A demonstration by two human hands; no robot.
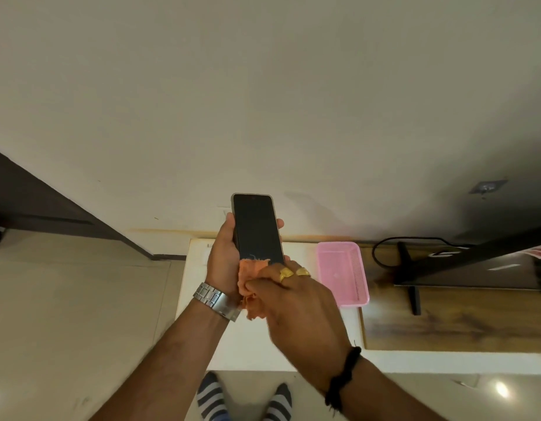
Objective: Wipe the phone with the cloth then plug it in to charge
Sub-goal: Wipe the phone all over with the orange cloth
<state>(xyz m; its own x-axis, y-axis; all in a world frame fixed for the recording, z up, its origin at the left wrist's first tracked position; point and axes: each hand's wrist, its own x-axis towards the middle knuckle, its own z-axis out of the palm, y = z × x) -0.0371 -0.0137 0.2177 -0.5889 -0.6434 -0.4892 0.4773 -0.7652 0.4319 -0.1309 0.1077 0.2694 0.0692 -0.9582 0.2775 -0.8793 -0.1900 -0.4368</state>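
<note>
Phone [257, 227] first: I see it held upright in the air, dark screen facing me, above the near edge of a white table [199, 268]. My left hand [223, 256] wraps around its lower left side, thumb along the left edge and fingertips showing at the right edge, so that grip is closed firmly on it. An orange cloth [253, 265] is pressed against the bottom of the screen, bunched up and trailing down between my two wrists. My right hand [293, 299] is clenched on that cloth, pinching it against the glass; two gold rings [286, 273] sit on its fingers and a black band [343, 378] circles the wrist. A metal watch [216, 300] is on the left wrist. Just beside the hands to the right, a pink basket [343, 273] rests on the table. Further right, a wooden surface [445, 323] carries a black screen on a stand [476, 262], with a black cable [384, 247] looping behind it near the wall. A wall socket [488, 187] sits up on the pale wall, well apart from the phone. Below, I can see striped socks [213, 396] on the tiled floor.
</note>
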